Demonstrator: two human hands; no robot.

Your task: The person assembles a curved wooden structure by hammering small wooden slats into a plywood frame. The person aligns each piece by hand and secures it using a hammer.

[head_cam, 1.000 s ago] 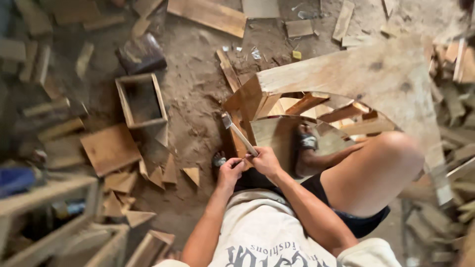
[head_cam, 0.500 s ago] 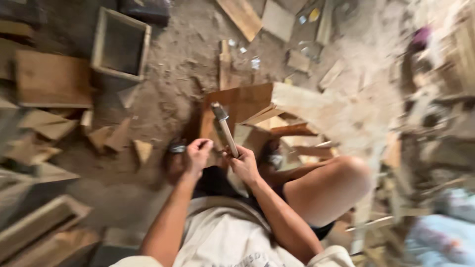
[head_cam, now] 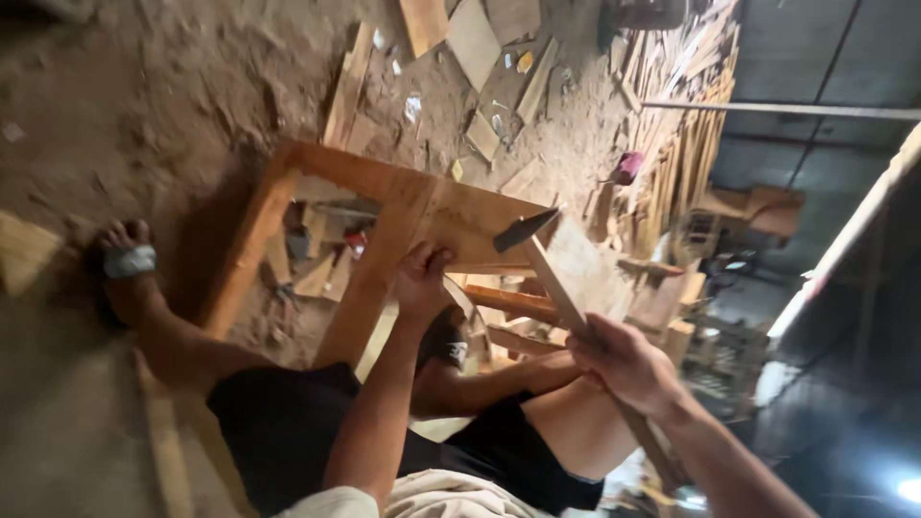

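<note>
Right hand [head_cam: 624, 363]: clenched on hammer [head_cam: 552, 278] handle | hammer head at 11 o'clock from that hand, long axis 5-to-11 | left hand [head_cam: 422, 278]: gripping wooden frame [head_cam: 384, 230] rail, nearer the frame | hammer head just right of left hand, above the frame board.

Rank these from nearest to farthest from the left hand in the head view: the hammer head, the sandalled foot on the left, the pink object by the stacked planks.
From the left hand, which grips the wooden frame:
1. Hammer head, just right of the hand, over the frame.
2. Pink object, up and to the right, beside the stacked planks.
3. Sandalled foot, far left on the dirt floor.
</note>
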